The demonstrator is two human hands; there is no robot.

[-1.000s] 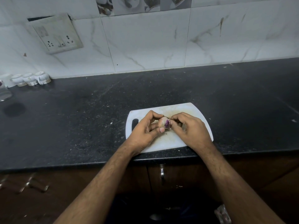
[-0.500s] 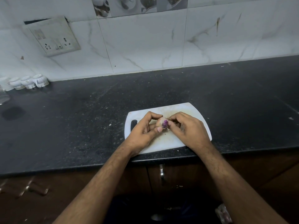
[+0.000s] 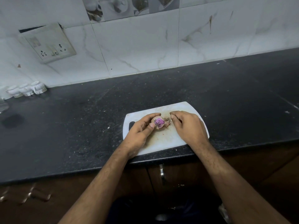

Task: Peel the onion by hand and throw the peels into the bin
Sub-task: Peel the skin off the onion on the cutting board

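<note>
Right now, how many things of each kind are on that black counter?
Onion: 1, gripped by the left hand
Cutting board: 1
White cups: 3, by the wall
Glass: 1, partly cut off at the frame edge
Total: 6

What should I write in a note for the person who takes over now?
Left hand grips the onion over the white cutting board.
Right hand is beside it, fingers curled; whether it pinches a peel is unclear.
Loose peel scraps hang at the onion's right side.
Done: a purple patch is bare.
Left: strip the remaining dry skin, then bin the peels. No bin is in view.
</note>
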